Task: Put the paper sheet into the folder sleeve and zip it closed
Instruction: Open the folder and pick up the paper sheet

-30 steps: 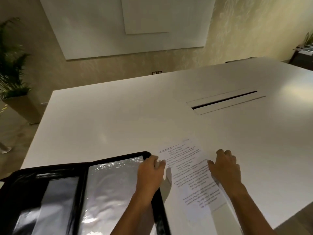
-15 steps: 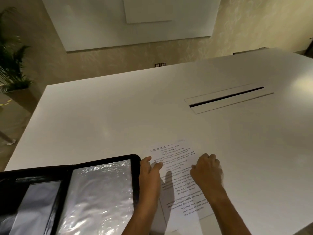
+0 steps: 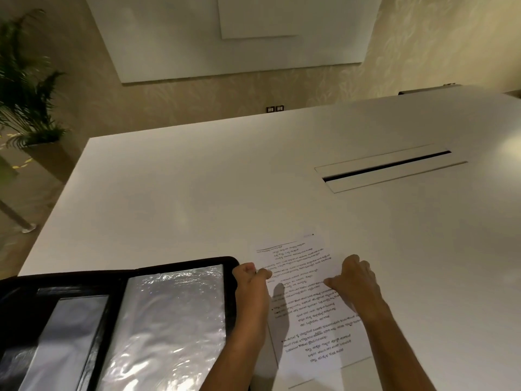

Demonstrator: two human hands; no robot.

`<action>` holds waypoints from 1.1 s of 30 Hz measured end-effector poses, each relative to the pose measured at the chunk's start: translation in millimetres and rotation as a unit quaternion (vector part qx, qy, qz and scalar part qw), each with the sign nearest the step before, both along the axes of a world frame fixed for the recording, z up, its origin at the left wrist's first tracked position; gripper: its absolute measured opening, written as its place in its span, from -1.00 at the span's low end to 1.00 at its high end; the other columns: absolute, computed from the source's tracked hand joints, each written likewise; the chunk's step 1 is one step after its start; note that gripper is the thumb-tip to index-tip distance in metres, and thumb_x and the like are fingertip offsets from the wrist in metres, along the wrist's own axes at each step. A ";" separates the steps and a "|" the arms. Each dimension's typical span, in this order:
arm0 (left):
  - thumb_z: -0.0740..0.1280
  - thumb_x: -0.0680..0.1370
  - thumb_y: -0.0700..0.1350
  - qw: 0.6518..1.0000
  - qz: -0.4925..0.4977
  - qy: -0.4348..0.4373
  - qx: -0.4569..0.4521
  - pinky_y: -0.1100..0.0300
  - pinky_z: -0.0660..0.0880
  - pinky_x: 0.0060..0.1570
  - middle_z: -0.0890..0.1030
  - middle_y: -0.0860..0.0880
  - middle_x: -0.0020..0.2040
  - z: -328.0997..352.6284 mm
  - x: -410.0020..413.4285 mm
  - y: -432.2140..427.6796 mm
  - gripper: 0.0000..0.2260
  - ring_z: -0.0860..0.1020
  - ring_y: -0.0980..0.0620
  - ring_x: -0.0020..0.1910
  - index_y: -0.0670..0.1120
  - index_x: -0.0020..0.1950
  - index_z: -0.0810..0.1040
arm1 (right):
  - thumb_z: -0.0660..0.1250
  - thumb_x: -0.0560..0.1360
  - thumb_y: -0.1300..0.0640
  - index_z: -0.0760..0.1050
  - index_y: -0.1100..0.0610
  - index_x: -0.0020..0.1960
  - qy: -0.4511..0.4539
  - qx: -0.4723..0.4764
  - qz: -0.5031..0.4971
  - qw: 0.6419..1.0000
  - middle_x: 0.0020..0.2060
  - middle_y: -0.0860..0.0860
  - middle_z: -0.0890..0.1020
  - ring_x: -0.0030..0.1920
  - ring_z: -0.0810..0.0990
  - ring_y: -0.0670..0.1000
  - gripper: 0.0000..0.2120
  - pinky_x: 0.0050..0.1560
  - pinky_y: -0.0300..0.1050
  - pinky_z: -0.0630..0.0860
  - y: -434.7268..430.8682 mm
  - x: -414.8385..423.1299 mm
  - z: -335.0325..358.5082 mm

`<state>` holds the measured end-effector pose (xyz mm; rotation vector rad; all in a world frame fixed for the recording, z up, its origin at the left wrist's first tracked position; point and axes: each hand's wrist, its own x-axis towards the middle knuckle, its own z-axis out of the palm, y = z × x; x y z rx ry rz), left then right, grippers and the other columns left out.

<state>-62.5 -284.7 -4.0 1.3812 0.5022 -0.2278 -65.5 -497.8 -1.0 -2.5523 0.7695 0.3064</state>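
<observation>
1. The left hand [image 3: 251, 280] sits at the left edge of the paper sheet [image 3: 307, 300], low and centre in the frame; its fingers [image 3: 263, 273] are curled together and look pinched on that edge, though the contact itself is too small to confirm.
2. The right hand [image 3: 353, 277] rests on the sheet's right half with knuckles raised and fingers [image 3: 331, 283] bent down onto the page. Whether they grip the paper or only press it cannot be told.
3. The sheet lies flat on the white table [image 3: 197, 193], just to the right of the open folder [image 3: 118, 277], printed side up with lines of dark text.
4. Judged from its look, the sheet is thin, light and limp. It would slide easily on the smooth table, crease under a hard pinch, and sag if lifted by one corner. Holding two opposite edges should keep it flat for feeding in.
5. The folder has a black, stitched-looking border with rounded corners. Its clear sleeve [image 3: 174, 320], at lower left of the frame, is glossy, wrinkled plastic that catches glare; it will probably cling and need its mouth opened.
6. The zip is not clearly visible, and the sheet is not yet in the sleeve.
</observation>
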 end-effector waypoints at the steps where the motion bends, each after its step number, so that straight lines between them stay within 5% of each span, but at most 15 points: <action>1: 0.39 0.66 -0.18 1.000 0.003 -0.002 0.004 0.17 0.37 -0.13 0.52 0.01 0.27 -0.5 0.2 -1.4 -0.68 0.47 0.18 0.07 0.00 0.39 0.42 | 0.63 0.52 -0.08 0.42 0.25 0.35 0.001 0.001 -0.005 1.000 0.21 0.18 0.57 0.26 0.59 0.22 -0.36 0.29 0.16 0.60 -0.5 1.1 -0.9; 7: 0.34 0.67 -0.22 0.998 -0.004 -0.029 0.060 0.18 0.42 -0.17 0.49 -0.05 0.30 -6.6 -6.4 -12.0 -0.71 0.52 0.10 0.04 0.04 0.33 0.41 | 0.70 0.46 0.00 0.44 0.22 0.14 -0.002 0.029 -0.001 1.000 0.06 0.14 0.64 0.12 0.69 0.22 -0.46 0.13 0.14 0.66 -7.7 7.4 0.4; 12: 0.34 0.67 -0.24 0.997 -0.017 -0.036 0.066 0.16 0.45 -0.13 0.38 -0.09 0.37 -5.8 -10.3 -17.1 -0.68 0.51 0.06 0.06 0.06 0.34 0.40 | 0.68 0.49 0.01 0.45 0.25 0.28 -0.008 0.020 0.000 1.000 0.12 0.16 0.58 0.13 0.65 0.22 -0.42 0.18 0.16 0.67 -5.9 7.6 -4.0; 17: 0.33 0.68 -0.25 0.996 -0.023 -0.040 0.077 0.17 0.46 -0.13 0.35 -0.09 0.38 -6.4 -10.6 -17.1 -0.67 0.49 0.12 0.06 0.05 0.37 0.37 | 0.71 0.46 0.06 0.36 0.21 0.21 -0.038 0.049 -0.019 0.998 -0.02 0.04 0.56 -0.02 0.63 0.14 -0.40 -0.07 0.01 0.56 -5.7 7.1 -6.8; 22: 0.33 0.68 -0.24 0.995 -0.031 -0.048 0.078 0.20 0.45 -0.13 0.36 -0.09 0.38 -9.0 -12.9 -15.0 -0.67 0.48 0.14 0.06 0.05 0.36 0.36 | 0.72 0.41 0.09 0.57 0.13 0.08 -0.059 0.090 -0.045 0.993 -0.05 0.01 0.71 -0.13 0.74 0.08 -0.59 -0.16 -0.03 0.63 -8.8 0.9 -8.5; 26: 0.32 0.68 -0.24 0.995 -0.032 -0.055 0.078 0.22 0.45 -0.11 0.36 -0.06 0.37 -12.3 -14.6 -13.7 -0.66 0.48 0.15 0.08 0.06 0.38 0.36 | 0.67 0.44 0.17 0.69 0.07 0.05 -0.120 0.136 -0.036 0.983 -0.02 0.02 0.80 -0.16 0.80 0.09 -0.76 -0.07 0.14 0.77 -5.7 -4.6 -8.7; 31: 0.37 0.65 -0.24 0.994 -0.040 -0.061 0.080 0.18 0.52 -0.05 0.37 -0.04 0.34 -17.7 -18.3 -17.0 -0.61 0.50 0.11 0.16 0.09 0.38 0.35 | 0.60 0.52 0.26 0.65 0.06 0.19 -0.173 0.271 -0.039 0.946 0.06 0.04 0.83 -0.15 0.85 0.15 -0.70 -0.01 0.29 0.79 -10.4 -18.8 -2.1; 33: 0.42 0.63 -0.23 0.994 -0.043 -0.076 0.072 0.31 0.56 -0.12 0.40 0.01 0.32 -19.6 -17.4 -14.2 -0.57 0.50 0.14 0.19 0.13 0.36 0.34 | 0.59 0.54 0.25 0.64 0.03 0.20 -0.190 0.320 -0.033 0.927 0.03 0.03 0.85 -0.18 0.86 0.18 -0.70 -0.03 0.32 0.79 -12.6 -24.0 3.4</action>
